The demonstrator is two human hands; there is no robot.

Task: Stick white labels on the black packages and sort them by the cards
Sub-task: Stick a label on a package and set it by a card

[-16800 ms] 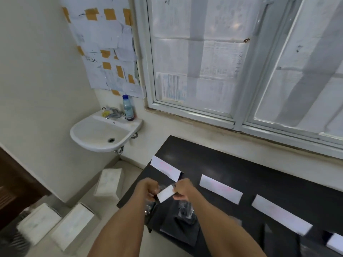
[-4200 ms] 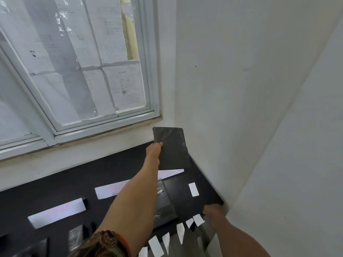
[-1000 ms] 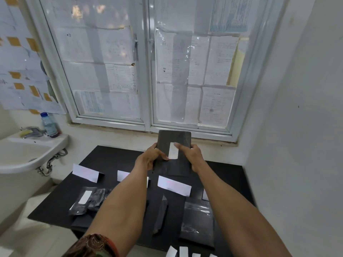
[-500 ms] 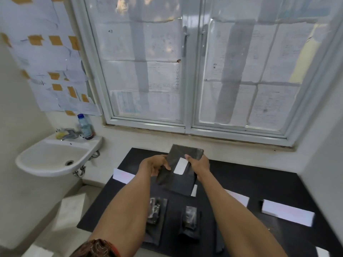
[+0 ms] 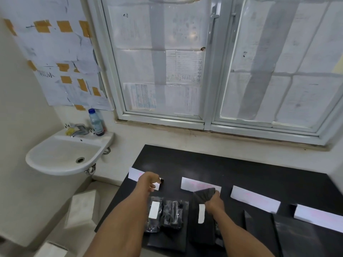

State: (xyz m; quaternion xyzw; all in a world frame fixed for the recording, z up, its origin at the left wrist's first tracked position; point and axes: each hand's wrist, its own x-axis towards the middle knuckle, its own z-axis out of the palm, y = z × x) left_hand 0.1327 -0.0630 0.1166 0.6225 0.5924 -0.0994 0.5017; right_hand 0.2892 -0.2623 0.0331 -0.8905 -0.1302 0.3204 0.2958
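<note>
1. right hand (image 5: 213, 205) grip's pinched on the top edge of a black package (image 5: 202, 232), white label (image 5: 201, 213) on, just in front of the second card (image 5: 194, 184) on the tabletop (image 5: 222, 164)
2. left hand (image 5: 148, 182) grip's loose, holding nothing, over the first card (image 5: 134, 173)

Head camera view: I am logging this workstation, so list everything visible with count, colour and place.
table: one, black, under the window
cards: four, white, rowed across the table
black packages: several, overlapping, before the cards
white labels: two, on front-left packages
sink: one, white, left of the table
bottle: one, clear, blue cap, on the sink's back
window: one, white frame, paper-covered
wall papers: many, white with orange tape, above the sink
boxes: two, white, on the floor by the sink
left grip: one, bare, empty, over the leftmost card
right grip: one, bare, holding a labelled black package
</note>
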